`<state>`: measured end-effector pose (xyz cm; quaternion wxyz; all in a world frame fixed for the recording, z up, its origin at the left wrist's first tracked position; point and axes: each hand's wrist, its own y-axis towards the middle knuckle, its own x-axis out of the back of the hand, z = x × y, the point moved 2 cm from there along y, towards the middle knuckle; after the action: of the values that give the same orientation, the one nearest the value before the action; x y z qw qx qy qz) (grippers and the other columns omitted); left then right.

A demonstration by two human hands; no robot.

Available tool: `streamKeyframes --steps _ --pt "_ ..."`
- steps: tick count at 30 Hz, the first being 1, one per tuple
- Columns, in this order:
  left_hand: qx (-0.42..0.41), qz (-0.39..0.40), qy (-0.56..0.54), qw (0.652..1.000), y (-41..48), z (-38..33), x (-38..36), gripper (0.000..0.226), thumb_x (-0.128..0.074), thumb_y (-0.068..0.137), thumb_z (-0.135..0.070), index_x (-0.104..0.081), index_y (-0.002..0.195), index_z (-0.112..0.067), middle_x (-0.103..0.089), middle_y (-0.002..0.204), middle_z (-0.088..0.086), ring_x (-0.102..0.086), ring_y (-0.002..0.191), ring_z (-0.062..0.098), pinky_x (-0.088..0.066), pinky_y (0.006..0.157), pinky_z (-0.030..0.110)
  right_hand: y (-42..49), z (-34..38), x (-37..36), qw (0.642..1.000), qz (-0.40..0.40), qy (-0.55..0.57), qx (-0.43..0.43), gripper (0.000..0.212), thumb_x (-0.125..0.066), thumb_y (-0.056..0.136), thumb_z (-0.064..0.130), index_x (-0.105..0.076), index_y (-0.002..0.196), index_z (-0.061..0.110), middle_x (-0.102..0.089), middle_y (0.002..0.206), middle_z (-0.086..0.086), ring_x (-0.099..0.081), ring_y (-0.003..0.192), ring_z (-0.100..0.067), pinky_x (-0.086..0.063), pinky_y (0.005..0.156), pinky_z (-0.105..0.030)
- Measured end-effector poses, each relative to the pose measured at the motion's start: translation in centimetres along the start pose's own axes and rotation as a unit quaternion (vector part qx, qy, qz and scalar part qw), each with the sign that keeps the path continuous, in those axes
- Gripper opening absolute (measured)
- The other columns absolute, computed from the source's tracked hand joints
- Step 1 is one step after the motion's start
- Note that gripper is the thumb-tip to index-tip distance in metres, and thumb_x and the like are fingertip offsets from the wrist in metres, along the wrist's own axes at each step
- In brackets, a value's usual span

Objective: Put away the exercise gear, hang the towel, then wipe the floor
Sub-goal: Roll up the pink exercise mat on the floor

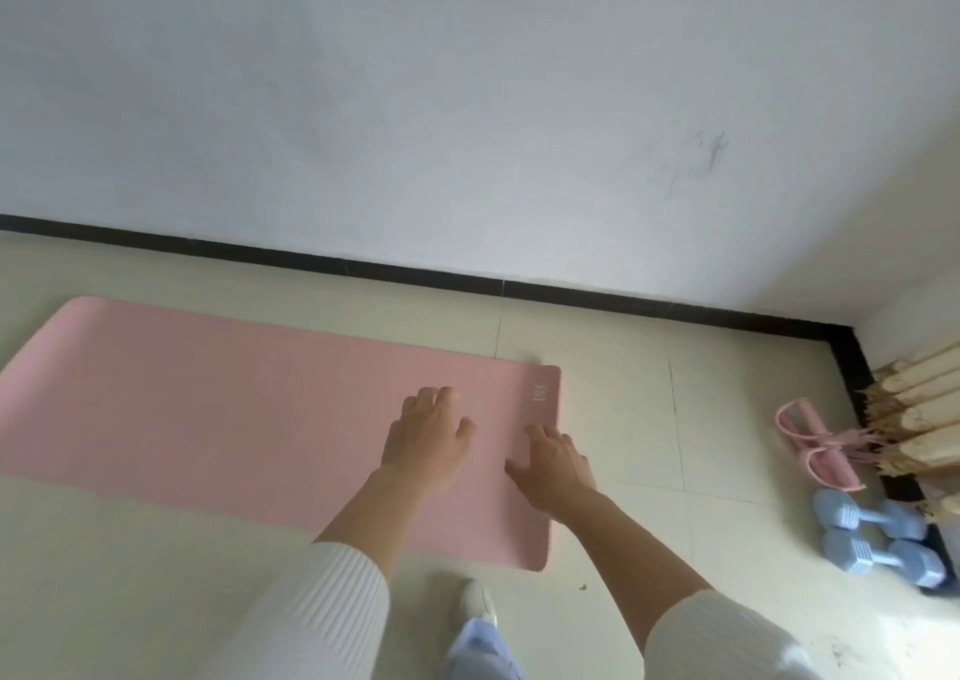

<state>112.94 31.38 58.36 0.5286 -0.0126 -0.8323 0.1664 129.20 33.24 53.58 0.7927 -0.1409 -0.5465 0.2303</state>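
Left hand (427, 437) and right hand (557, 467) spread open over the pink mat (208, 409), no grip yet. I'd catch the short edge beside them squarely and roll evenly.

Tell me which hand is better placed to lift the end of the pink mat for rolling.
Right, probably. The right hand is at the short edge of the mat, while the left hand is farther in, over the flat surface. Both are open and hold nothing.

home room, tiled floor (597, 357) (black skirting (363, 268)), dumbbells (878, 539)
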Motion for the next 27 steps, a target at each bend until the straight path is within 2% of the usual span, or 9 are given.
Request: streamKeyframes --steps 8,13,17,20,27 --pt "-0.068 0.057 0.044 0.995 8.3 8.9 -4.3 0.039 -0.037 0.097 -0.032 -0.045 0.13 -0.013 -0.047 0.133 0.005 -0.042 0.121 0.025 -0.044 0.095 0.04 8.4 1.5 -8.5 0.993 -0.007 0.026 -0.111 0.051 -0.048 0.092 0.042 -0.04 0.135 0.014 -0.046 0.136 -0.003 -0.043 0.123 -0.025 -0.04 0.097 -0.041" --pt "-0.093 0.078 0.052 0.991 13.8 14.9 -10.0 0.038 -0.038 0.098 -0.031 -0.046 0.13 -0.012 -0.047 0.134 0.004 -0.042 0.122 0.024 -0.045 0.094 0.038 13.1 1.9 -15.6 0.982 -0.029 0.079 -0.17 0.05 -0.046 0.093 0.041 -0.04 0.134 0.015 -0.045 0.136 -0.002 -0.042 0.124 -0.023 -0.039 0.099 -0.042" --pt "-0.12 0.111 0.077 0.984 17.9 20.4 -18.4 0.038 -0.039 0.098 -0.031 -0.047 0.13 -0.013 -0.047 0.134 0.004 -0.042 0.123 0.024 -0.045 0.094 0.037 16.8 -1.0 -23.3 0.98 -0.028 0.05 -0.192 0.044 -0.044 0.094 0.04 -0.042 0.13 0.016 -0.047 0.129 0.0 -0.043 0.12 -0.022 -0.038 0.098 -0.039" --pt "-0.154 0.134 0.102 0.974 21.5 24.8 -26.2 0.042 -0.036 0.098 -0.032 -0.042 0.136 -0.014 -0.041 0.142 0.004 -0.037 0.131 0.023 -0.043 0.097 0.035 20.2 -4.8 -29.6 0.978 -0.027 0.003 -0.207 0.035 -0.044 0.093 0.039 -0.044 0.119 0.017 -0.049 0.122 0.0 -0.044 0.114 -0.021 -0.038 0.096 -0.037" --pt "-0.198 0.185 0.141 0.952 28.2 33.4 -44.3 0.049 -0.036 0.099 -0.035 -0.034 0.142 -0.012 -0.033 0.15 0.007 -0.029 0.138 0.024 -0.041 0.104 0.035 27.9 -14.0 -42.8 0.956 -0.074 -0.032 -0.282 0.041 -0.048 0.092 0.041 -0.043 0.121 0.014 -0.047 0.126 -0.003 -0.042 0.119 -0.024 -0.037 0.097 -0.04"
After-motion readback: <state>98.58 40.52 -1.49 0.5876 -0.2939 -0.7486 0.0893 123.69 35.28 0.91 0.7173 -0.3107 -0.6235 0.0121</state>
